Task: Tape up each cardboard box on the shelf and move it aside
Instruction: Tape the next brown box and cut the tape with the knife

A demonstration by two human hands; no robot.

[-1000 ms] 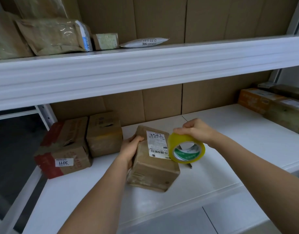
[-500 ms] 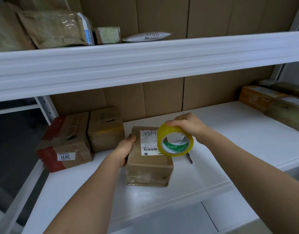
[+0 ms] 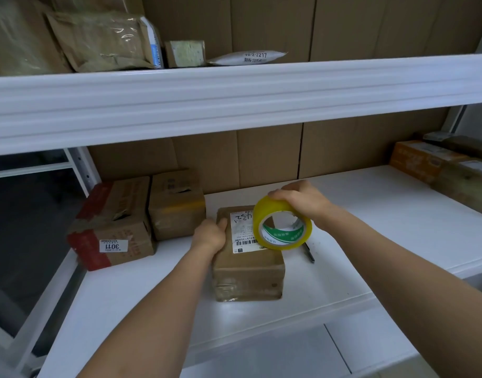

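Both forearms reach fwd from the bottom edge, bare, angled in toward the middle of the lower shelf (image 3: 370,203). Left hand (image 3: 210,236) is curled round the top-left edge of the small box (image 3: 248,271), fingers hooked over onto the top, wrist roughly straight. Right hand (image 3: 299,199) comes in from the right w/ knuckles up, fingers and thumb clamped over the top of the tape roll (image 3: 282,223), which stands on edge, its lower rim touching the box top at the right side, over part of the label (image 3: 242,233).

Box: brown cardboard, blocky, w/ glossy wrinkled tape on the front face; sits near the shelf's front edge, about midway along it. Label is white paper w/ barcode and handwritten digits. Tape roll: yellow translucent ring, white core w/ green print inside.

A thin dark pen-like thing (image 3: 308,252) lies flat on the shelf just right of the box; can't tell what it is.

Toward the shelf's left end, 2 more boxes touch side by side: a red-edged box (image 3: 111,225) w/ a "3011" sticker and torn top, and a plain brown box (image 3: 177,203) behind-right of it. At the right end, a cluster of taped boxes (image 3: 438,165), well apart from the hands. Shelf is smooth white board w/ cardboard backing. Upper shelf (image 3: 234,99) carries padded kraft mailers (image 3: 103,39) and a flat white pouch (image 3: 248,57).
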